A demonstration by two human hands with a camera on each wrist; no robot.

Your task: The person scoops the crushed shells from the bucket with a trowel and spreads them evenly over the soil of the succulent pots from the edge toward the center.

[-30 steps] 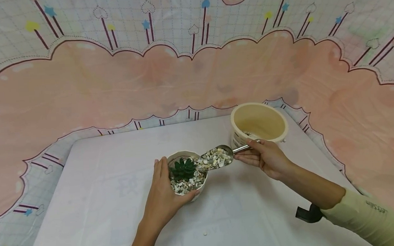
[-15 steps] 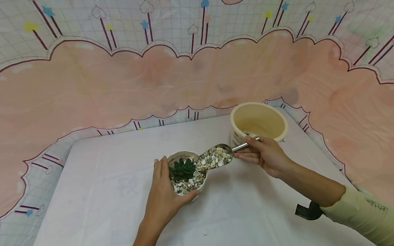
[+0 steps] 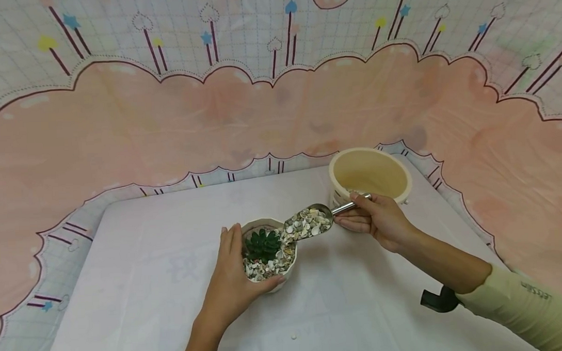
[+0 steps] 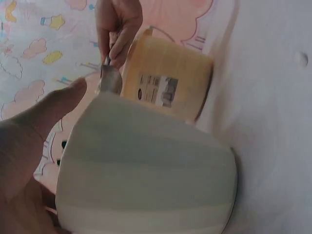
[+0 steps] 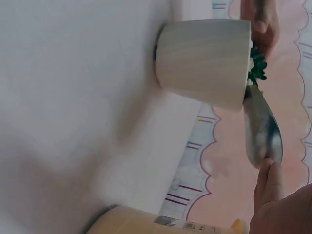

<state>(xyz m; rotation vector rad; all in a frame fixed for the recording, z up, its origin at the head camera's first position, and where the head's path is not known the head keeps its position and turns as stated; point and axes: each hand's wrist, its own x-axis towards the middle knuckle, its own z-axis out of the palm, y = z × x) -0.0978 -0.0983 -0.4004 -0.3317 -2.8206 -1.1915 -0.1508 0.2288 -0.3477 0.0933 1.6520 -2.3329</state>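
Left hand [image 3: 235,280]: grip around the white pot [image 4: 146,161], near the middle of the table [image 3: 149,273].
Right hand [image 3: 380,221]: grip pinching the filled scoop [image 5: 263,129], tip at the pot's right rim.
Bucket [image 3: 369,175]: far right.

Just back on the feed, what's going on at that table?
A person's left hand grips a white pot with a green plant and gravel in it. The right hand holds a metal scoop loaded with more gravel, its tip at the pot's rim. A yellow bucket stands farther back on the table.
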